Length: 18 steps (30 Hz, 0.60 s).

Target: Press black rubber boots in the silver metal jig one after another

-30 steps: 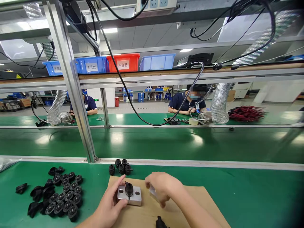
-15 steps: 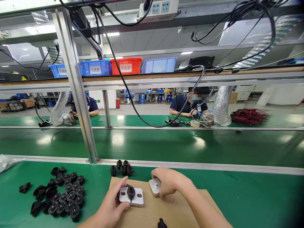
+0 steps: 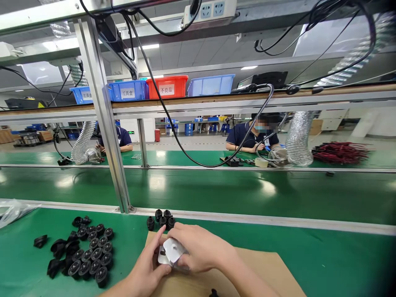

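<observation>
We have both hands on the small metal jig on the cardboard sheet point(image 3: 247, 268): left hand point(image 3: 145, 268) steadies the base block point(image 3: 161, 259) from the side, grip closed on it, while right hand point(image 3: 198, 249) lays the metal plate point(image 3: 173, 249) tilted over it, fingers clamped on the plate, probably to seat it. Loose black round parts point(image 3: 89, 260) sit left on the green counter point(image 3: 324, 255), a few black caps point(image 3: 161, 218) just beyond; conveyor and seated workers behind.

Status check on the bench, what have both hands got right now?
Left hand steadies metal block. Right hand presses metal plate onto it. Black parts just behind, clear of both.
</observation>
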Each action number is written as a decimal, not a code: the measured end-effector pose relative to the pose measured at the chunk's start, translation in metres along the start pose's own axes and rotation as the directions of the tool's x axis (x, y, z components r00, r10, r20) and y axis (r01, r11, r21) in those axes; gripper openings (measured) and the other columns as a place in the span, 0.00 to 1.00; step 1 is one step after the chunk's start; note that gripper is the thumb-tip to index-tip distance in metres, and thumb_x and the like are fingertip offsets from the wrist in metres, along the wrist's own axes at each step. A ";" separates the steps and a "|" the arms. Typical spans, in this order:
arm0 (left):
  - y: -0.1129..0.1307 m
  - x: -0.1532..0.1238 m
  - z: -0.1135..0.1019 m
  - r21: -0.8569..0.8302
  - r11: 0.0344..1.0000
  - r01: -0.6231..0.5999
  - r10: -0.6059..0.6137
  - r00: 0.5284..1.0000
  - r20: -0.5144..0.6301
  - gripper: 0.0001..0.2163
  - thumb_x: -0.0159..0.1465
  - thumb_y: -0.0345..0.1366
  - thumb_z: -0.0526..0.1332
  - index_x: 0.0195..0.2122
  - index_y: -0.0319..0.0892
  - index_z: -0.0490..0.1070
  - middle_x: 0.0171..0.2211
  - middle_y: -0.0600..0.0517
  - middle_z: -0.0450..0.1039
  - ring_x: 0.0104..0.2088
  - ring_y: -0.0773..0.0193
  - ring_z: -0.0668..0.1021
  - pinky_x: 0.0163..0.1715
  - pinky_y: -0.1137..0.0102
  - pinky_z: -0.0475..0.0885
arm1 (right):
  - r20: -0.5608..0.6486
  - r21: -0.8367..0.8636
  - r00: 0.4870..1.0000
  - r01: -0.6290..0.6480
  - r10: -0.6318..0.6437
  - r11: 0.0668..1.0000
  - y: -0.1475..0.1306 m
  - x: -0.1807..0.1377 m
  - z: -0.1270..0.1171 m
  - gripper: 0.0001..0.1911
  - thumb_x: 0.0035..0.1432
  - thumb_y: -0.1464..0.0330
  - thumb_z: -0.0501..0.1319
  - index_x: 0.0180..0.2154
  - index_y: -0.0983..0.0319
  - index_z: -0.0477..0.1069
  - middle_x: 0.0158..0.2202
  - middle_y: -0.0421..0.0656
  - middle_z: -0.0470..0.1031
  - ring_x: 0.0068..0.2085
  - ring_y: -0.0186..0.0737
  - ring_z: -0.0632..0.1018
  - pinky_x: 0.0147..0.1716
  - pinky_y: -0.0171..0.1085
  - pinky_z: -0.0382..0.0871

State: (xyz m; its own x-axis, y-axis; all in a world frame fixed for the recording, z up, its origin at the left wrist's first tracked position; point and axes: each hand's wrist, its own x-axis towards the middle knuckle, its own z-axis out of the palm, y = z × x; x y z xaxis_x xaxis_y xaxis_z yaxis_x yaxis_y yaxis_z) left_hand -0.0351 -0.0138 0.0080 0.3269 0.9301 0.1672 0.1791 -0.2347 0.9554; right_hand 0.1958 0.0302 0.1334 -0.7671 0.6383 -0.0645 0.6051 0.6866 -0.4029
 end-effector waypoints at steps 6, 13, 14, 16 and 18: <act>0.004 -0.001 0.002 -0.007 1.000 -0.013 0.013 1.000 -0.027 0.52 0.65 0.40 0.72 0.80 0.50 0.37 0.63 0.42 0.74 0.62 0.44 0.76 0.69 0.50 0.64 | 0.028 0.101 0.990 0.138 -0.141 0.985 0.001 -0.003 -0.001 0.29 0.55 0.74 0.64 0.58 0.51 0.73 0.48 0.43 0.77 0.48 0.50 0.77 0.41 0.38 0.65; -0.014 0.006 0.011 -0.158 0.985 -0.068 0.072 0.997 0.017 0.61 0.60 0.54 0.76 0.80 0.47 0.32 0.62 0.36 0.74 0.57 0.39 0.79 0.62 0.46 0.72 | 0.072 0.221 0.993 0.073 -0.091 0.973 0.007 0.000 0.011 0.32 0.54 0.73 0.64 0.60 0.48 0.73 0.51 0.45 0.76 0.53 0.54 0.77 0.47 0.44 0.73; -0.015 0.008 0.012 -0.177 0.981 -0.078 0.085 0.996 0.036 0.62 0.58 0.56 0.77 0.81 0.46 0.34 0.62 0.36 0.74 0.57 0.37 0.80 0.61 0.45 0.73 | 0.080 0.219 0.994 0.057 -0.076 0.974 0.010 -0.001 0.016 0.33 0.55 0.73 0.64 0.62 0.48 0.72 0.54 0.46 0.76 0.56 0.55 0.78 0.50 0.46 0.74; -0.011 0.010 0.010 -0.198 0.977 -0.072 0.086 0.994 0.062 0.58 0.58 0.58 0.76 0.80 0.48 0.42 0.63 0.36 0.73 0.59 0.35 0.78 0.61 0.42 0.72 | 0.055 0.158 0.995 0.068 -0.078 0.985 0.014 0.000 0.026 0.36 0.60 0.71 0.63 0.68 0.43 0.66 0.60 0.46 0.75 0.62 0.55 0.76 0.57 0.49 0.74; 0.000 0.005 0.003 -0.165 0.983 -0.082 0.084 0.996 0.005 0.42 0.67 0.56 0.70 0.77 0.51 0.55 0.65 0.39 0.72 0.63 0.38 0.76 0.62 0.41 0.73 | -0.066 -0.041 0.995 0.071 -0.073 0.997 0.015 0.010 0.032 0.28 0.68 0.61 0.64 0.67 0.36 0.66 0.61 0.46 0.75 0.63 0.56 0.76 0.58 0.53 0.75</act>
